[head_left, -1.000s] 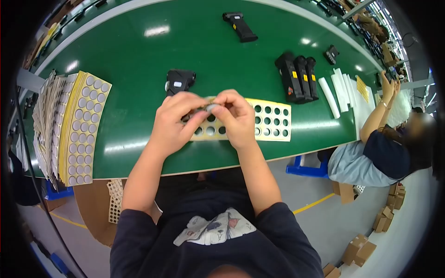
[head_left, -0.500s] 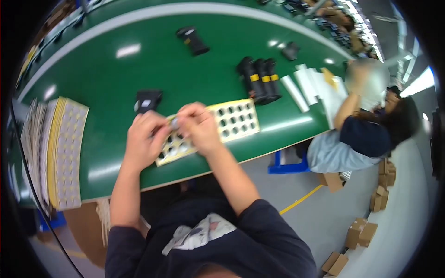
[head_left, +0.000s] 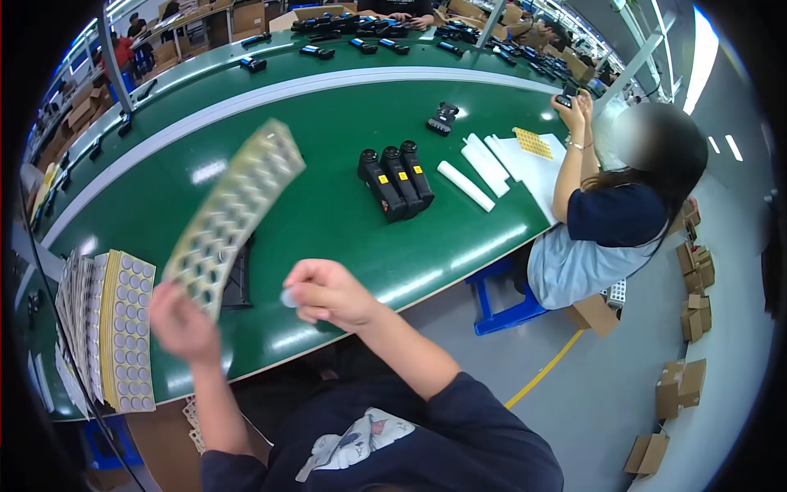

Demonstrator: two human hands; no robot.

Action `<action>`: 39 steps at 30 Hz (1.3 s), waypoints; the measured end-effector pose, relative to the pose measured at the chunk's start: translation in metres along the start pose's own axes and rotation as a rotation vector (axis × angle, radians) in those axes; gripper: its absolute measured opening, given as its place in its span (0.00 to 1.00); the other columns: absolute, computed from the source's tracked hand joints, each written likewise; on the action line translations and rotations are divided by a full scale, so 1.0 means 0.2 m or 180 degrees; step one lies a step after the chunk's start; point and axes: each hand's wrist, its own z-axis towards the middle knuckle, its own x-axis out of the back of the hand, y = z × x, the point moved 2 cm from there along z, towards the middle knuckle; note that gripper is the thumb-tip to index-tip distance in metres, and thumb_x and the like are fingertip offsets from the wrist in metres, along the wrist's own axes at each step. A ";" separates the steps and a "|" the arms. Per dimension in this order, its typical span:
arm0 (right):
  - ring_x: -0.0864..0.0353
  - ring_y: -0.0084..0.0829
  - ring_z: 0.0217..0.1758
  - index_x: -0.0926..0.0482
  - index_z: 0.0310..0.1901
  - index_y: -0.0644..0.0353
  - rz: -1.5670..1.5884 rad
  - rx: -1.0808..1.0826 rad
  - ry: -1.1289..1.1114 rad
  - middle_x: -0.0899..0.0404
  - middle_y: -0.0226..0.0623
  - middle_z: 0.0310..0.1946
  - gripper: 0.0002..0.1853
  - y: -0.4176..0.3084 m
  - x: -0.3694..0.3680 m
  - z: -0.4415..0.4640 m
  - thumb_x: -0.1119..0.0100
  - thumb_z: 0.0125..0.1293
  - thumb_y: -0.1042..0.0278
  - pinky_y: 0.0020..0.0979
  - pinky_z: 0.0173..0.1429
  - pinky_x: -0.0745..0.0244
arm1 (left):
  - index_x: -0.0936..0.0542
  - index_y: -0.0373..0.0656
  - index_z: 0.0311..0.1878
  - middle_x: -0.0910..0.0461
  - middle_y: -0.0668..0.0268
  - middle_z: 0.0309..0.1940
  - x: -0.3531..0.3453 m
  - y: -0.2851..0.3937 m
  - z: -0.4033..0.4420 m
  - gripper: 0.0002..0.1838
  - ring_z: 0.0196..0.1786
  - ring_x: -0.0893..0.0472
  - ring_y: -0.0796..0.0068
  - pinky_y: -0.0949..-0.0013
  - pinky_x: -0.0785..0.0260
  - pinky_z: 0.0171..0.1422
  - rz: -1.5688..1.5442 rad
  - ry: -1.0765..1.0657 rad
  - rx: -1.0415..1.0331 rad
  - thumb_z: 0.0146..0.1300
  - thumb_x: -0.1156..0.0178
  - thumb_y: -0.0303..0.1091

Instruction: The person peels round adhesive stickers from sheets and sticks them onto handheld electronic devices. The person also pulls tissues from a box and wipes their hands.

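Perforated sheet [head_left: 235,210], end in left grip [head_left: 185,325], disc [head_left: 288,298] at tip of right grip [head_left: 334,297]

By the table's [head_left: 320,201] front edge, the left hand [head_left: 187,326] and its perforated sheet [head_left: 234,213] are appearing blurred; the sheet is partly hiding a black device [head_left: 239,283]. The right hand [head_left: 334,298] is partly covering a pale disc [head_left: 288,298]. The frame is cutting off a cardboard box [head_left: 164,451].

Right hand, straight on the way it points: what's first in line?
Probably the black device, partly hidden by the perforated sheet. Depth is unclear: the right hand may pass above it and meet the sheet instead.
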 end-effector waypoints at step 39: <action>0.26 0.21 0.33 0.27 0.46 0.57 -0.0517 0.2190 0.2372 0.22 0.32 0.41 0.11 -0.18 0.28 -0.44 0.37 0.69 0.81 0.24 0.38 0.30 | 0.41 0.44 0.81 0.26 0.46 0.63 -0.32 -0.04 -0.03 0.50 0.66 0.25 0.43 0.49 0.32 0.69 0.0633 -0.3053 0.1703 0.58 0.27 0.45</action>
